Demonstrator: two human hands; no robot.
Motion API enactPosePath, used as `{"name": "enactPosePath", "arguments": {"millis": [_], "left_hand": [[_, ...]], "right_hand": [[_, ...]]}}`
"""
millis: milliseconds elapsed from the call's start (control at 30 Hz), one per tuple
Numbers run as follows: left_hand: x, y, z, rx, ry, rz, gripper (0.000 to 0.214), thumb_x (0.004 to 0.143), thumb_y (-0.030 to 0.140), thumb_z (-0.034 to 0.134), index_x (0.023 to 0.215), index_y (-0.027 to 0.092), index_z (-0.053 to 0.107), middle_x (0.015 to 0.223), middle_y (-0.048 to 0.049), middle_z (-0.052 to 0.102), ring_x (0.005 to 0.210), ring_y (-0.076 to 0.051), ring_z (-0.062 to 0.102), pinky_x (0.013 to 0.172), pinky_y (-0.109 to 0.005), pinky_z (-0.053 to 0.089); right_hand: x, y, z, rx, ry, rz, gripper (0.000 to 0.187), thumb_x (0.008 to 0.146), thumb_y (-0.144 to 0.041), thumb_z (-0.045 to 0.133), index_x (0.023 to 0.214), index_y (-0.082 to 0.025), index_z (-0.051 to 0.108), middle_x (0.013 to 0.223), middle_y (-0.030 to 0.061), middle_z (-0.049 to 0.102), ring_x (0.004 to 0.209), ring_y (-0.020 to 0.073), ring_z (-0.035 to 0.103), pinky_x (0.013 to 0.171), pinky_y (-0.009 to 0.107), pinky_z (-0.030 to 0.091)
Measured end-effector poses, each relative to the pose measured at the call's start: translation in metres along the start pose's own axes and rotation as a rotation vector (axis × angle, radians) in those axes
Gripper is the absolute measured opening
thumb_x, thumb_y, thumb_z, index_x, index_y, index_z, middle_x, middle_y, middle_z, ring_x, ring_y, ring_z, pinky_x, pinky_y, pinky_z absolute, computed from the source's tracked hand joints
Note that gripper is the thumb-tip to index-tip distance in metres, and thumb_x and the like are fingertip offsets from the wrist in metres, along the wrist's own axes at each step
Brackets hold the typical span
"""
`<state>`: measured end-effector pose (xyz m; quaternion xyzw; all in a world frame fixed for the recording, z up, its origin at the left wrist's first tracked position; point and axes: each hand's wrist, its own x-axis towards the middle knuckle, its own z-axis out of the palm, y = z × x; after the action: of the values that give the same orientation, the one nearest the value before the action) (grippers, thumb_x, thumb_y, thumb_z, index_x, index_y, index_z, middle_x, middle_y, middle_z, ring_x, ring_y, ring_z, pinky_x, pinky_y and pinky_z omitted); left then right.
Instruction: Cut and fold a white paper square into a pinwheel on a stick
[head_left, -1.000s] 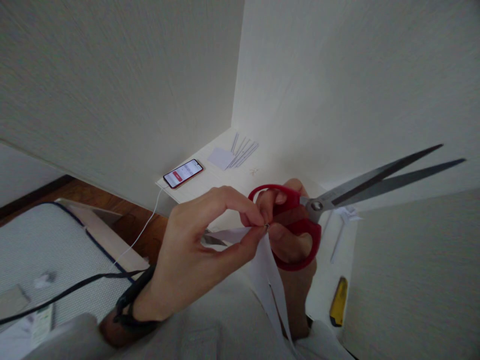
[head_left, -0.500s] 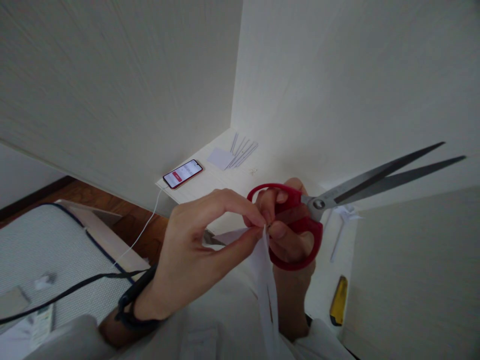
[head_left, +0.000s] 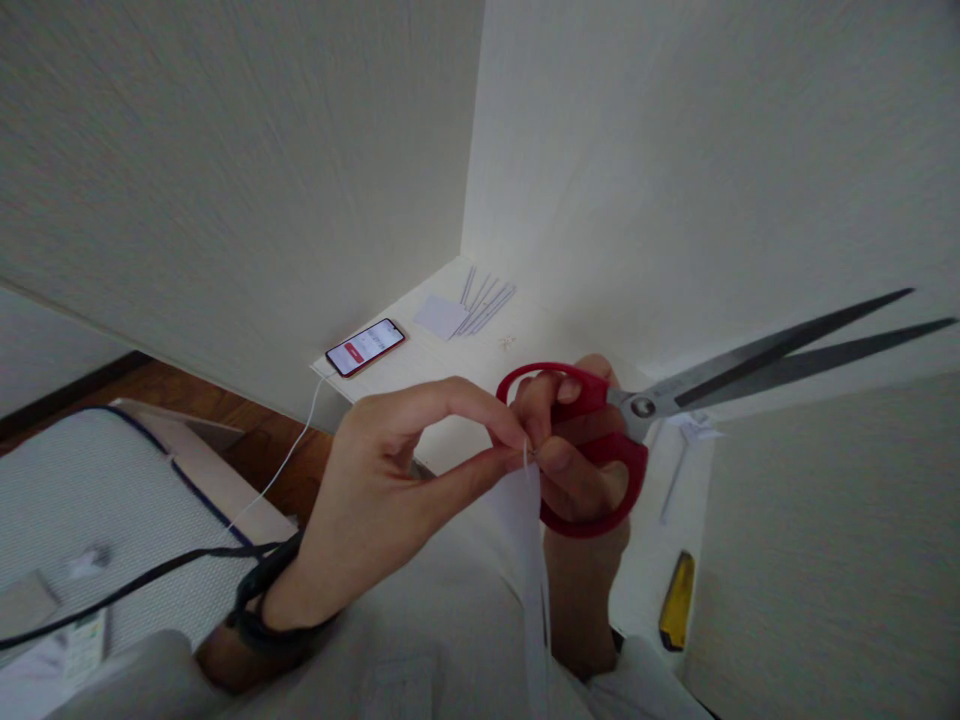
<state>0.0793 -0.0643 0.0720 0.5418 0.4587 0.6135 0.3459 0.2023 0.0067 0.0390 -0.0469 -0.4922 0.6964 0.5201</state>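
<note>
Red-handled scissors (head_left: 637, 425) hang on the fingers of my right hand (head_left: 574, 440), their blades slightly apart and pointing away to the right. My left hand (head_left: 405, 490) pinches the top end of a white paper strip (head_left: 534, 570) between thumb and forefinger. The right thumb and fingertips meet the left ones at that same end, closed on the paper too. From there the strip drops toward my lap, and its lower end runs out of view. A dark band (head_left: 270, 595) circles my left wrist.
On the white surface lie a lit phone (head_left: 365, 347) with a white cable (head_left: 289, 455), a paper square (head_left: 441, 316) and several thin strips (head_left: 487, 305). A yellow cutter (head_left: 677, 600) and crumpled paper (head_left: 697, 425) are at right. White panels rise around; a mesh-covered seat (head_left: 150, 500) stands left.
The scissors have shifted slightly right along with the right hand. The paper strip has turned and now looks narrower. My left hand has shifted only slightly, still pinching.
</note>
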Motion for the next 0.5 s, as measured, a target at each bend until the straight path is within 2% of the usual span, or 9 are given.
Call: {"name": "enactPosePath", "arguments": {"millis": [233, 500], "left_hand": [[0.0027, 0.0003, 0.0007, -0.022, 0.011, -0.039, 0.02, 0.074, 0.002, 0.074, 0.079, 0.022, 0.072, 0.079, 0.0038, 0.072, 0.077, -0.012, 0.065, 0.075, -0.024, 0.049], [0.0043, 0.0013, 0.0003, -0.068, 0.003, -0.06, 0.012, 0.08, 0.01, 0.071, 0.078, 0.021, 0.072, 0.078, 0.002, 0.071, 0.076, -0.012, 0.064, 0.072, -0.024, 0.05]], "right_hand": [[-0.0006, -0.0002, 0.002, -0.092, 0.065, -0.015, 0.027, 0.076, -0.019, 0.073, 0.09, -0.03, 0.053, 0.068, -0.0044, 0.06, 0.055, 0.0132, 0.054, 0.048, 0.025, 0.045], [-0.0014, -0.0008, 0.0034, -0.065, 0.095, -0.022, 0.026, 0.077, -0.019, 0.075, 0.09, -0.029, 0.054, 0.069, -0.004, 0.06, 0.059, 0.0134, 0.056, 0.051, 0.026, 0.046]]}}
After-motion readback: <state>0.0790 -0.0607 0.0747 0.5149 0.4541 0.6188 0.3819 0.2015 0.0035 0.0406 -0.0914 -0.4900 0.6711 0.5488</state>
